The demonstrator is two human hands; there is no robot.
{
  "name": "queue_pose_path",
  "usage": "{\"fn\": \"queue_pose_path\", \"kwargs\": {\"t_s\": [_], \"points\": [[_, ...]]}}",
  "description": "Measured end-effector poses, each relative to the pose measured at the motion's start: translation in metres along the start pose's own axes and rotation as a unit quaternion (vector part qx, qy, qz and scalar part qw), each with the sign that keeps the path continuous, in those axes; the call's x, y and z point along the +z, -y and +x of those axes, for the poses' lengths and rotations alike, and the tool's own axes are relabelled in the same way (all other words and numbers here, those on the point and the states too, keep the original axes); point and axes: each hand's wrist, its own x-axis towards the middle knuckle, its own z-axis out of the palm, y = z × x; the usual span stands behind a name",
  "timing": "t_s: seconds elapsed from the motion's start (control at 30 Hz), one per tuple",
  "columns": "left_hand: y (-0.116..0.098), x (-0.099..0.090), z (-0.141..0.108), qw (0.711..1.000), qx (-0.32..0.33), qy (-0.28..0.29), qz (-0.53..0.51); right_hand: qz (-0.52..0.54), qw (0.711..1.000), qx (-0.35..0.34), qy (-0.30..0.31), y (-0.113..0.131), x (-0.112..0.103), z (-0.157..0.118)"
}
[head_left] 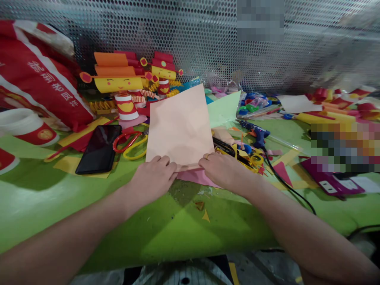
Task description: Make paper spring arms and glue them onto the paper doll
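Both hands curled nearly closed on the peach paper sheet point(179, 126): left hand point(158, 173) on its near-left corner, right hand point(221, 172) on the near-right. Sheet tilts up at bench point(139, 245) centre, narrow fold along near edge, pink paper point(197, 177) below. Black phone point(99, 148) sits left, blue glue gun point(259, 134) right. Thumbs mostly hidden.
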Motion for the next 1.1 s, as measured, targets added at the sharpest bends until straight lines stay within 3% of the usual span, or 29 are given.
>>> {"fn": "queue_pose_path", "kwargs": {"t_s": [0.23, 0.4, 0.77, 1.1], "points": [[0.005, 0.002, 0.002, 1.000, 0.006, 0.004, 0.000, 0.036, 0.999, 0.022, 0.017, -0.005, -0.002, 0.003], [0.013, 0.005, 0.006, 1.000, 0.015, 0.018, -0.012, 0.067, 0.998, 0.000, 0.016, -0.015, 0.005, 0.004], [0.022, 0.008, 0.015, 0.987, -0.061, 0.053, -0.135, 0.172, 0.982, 0.076, 0.029, -0.018, 0.010, 0.007], [0.021, 0.003, 0.015, 0.979, -0.098, 0.058, -0.169, 0.164, 0.980, 0.103, 0.033, -0.012, 0.007, 0.010]]}}
